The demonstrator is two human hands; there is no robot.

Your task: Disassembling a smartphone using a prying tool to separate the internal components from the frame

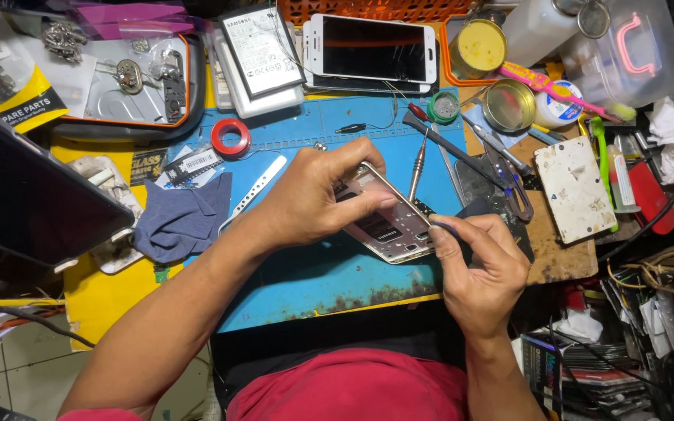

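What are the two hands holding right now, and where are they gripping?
The left hand holds an opened phone frame by its long edges. The right hand pinches a small dark tool at the frame's lower corner.

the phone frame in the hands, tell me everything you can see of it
The phone frame is an opened, silvery, metal-looking shell with a dark inner patch and small cut-outs. It is held tilted above the blue work mat. The left hand pinches its upper edge; the right hand works at its lower right corner with a small dark tool.
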